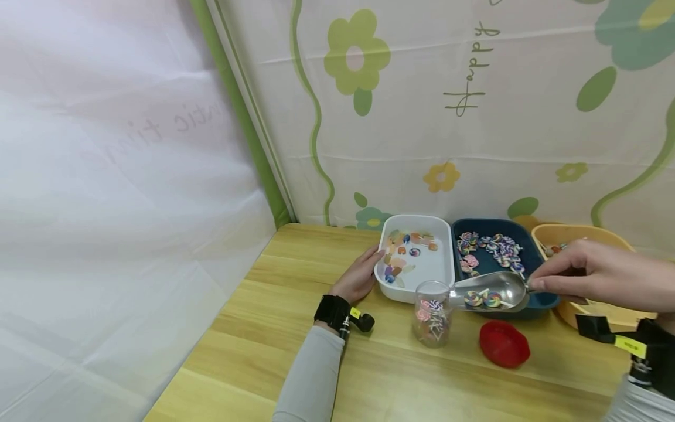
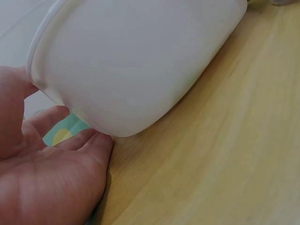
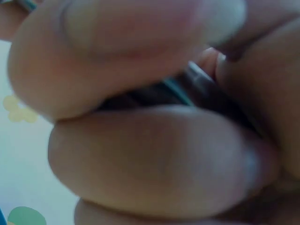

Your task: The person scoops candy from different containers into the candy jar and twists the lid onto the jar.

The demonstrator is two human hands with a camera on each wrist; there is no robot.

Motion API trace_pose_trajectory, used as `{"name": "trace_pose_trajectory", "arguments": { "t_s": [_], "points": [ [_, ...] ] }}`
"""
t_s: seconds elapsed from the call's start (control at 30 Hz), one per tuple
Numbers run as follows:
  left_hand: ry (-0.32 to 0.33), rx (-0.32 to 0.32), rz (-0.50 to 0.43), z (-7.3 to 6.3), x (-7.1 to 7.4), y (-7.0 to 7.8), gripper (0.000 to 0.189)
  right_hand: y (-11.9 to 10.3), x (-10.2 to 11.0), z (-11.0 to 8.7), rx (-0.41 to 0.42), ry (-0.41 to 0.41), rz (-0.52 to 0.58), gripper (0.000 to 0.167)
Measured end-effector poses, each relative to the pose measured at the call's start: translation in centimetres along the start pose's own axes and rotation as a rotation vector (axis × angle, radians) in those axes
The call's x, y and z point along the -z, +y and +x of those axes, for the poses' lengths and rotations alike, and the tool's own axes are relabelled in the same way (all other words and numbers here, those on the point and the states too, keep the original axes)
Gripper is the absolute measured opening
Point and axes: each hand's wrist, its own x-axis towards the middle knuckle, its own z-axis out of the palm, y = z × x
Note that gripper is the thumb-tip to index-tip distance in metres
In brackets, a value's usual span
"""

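My right hand grips the handle of a metal scoop, fingers curled round it in the right wrist view. Colourful swirl lollipop charms lie in the scoop, and its tip meets the rim of a clear jar. Inside the jar are pink and striped lollipop charms. My left hand holds the left side of a white bin; in the left wrist view the thumb is at the rim and the fingers touch the outer wall.
A dark blue bin with lollipop charms stands right of the white bin, which holds small mixed charms. Partly behind my right hand is a yellow bin. A red bowl sits right of the jar on the wooden table.
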Motion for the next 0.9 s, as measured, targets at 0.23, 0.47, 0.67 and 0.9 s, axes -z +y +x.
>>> {"name": "trace_pose_trajectory", "arguments": {
  "t_s": [0.23, 0.47, 0.67, 0.9],
  "points": [
    [-0.001, -0.005, -0.001, 0.03, -0.04, -0.06, 0.055, 0.17, -0.09, -0.03, -0.015, 0.006, -0.019, 0.025],
    [-0.007, -0.007, -0.002, 0.12, -0.07, -0.08, 0.056, 0.16, -0.04, -0.14, 0.000, 0.002, -0.007, 0.026],
    [-0.023, -0.019, -0.001, 0.15, -0.07, -0.10, 0.058, 0.08, 0.18, -0.34, 0.017, -0.016, 0.006, 0.028],
    [-0.007, 0.000, 0.000, 0.01, -0.03, -0.01, 0.055, 0.04, 0.28, -0.63, -0.016, -0.010, -0.014, 0.027]
  ]
}}
